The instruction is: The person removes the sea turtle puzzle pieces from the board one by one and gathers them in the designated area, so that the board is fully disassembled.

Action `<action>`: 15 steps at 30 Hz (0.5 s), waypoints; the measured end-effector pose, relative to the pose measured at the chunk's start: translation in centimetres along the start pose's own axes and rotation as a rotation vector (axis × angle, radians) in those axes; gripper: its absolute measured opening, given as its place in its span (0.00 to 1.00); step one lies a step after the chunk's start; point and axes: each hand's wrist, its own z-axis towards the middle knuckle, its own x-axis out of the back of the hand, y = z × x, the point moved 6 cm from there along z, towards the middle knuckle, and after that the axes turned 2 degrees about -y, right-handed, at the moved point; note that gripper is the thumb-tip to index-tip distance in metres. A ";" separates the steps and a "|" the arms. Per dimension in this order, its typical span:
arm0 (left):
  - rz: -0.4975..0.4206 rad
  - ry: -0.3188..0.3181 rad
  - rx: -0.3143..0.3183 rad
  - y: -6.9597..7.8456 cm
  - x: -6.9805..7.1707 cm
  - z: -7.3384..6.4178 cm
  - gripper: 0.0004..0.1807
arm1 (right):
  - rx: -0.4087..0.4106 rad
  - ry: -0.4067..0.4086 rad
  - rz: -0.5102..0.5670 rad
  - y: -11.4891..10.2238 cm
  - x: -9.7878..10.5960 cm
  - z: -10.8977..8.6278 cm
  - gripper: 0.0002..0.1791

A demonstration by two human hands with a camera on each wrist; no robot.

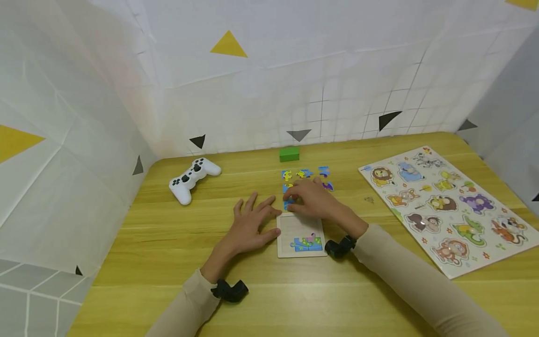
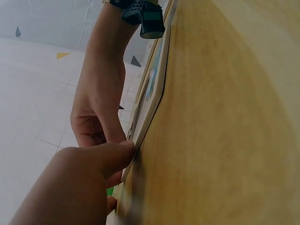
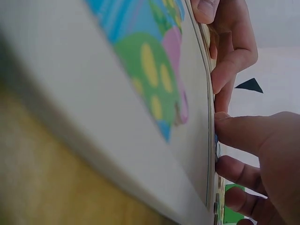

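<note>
A small square puzzle tray (image 1: 290,252) lies on the table, with a few joined blue, green and pink pieces (image 1: 306,243) in its lower right part. My left hand (image 1: 249,229) rests left of it with fingers spread, the thumb at the tray's left edge. In the left wrist view, that thumb (image 2: 117,152) lies along the rim. My right hand (image 1: 313,199) reaches just beyond the tray's far edge, thumb and curled fingers around a blue puzzle piece (image 1: 288,205). In the right wrist view, the blue piece (image 3: 217,146) shows narrowly between thumb and fingers, mostly hidden.
Several loose puzzle pieces (image 1: 305,173) lie beyond the right hand, partly covered by it. A green block (image 1: 289,154) sits behind them near the wall. At the left is a white game controller (image 1: 193,178); at the right lies a large animal puzzle board (image 1: 456,206).
</note>
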 end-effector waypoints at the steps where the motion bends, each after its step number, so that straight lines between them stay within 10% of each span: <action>1: -0.002 -0.002 0.001 0.0 0.0 0.0 0.24 | 0.002 0.000 0.009 0.0 0.0 0.0 0.10; 15: -0.011 -0.014 0.006 -0.2 0.0 0.1 0.24 | -0.023 0.149 0.181 2.3 3.0 -2.3 0.12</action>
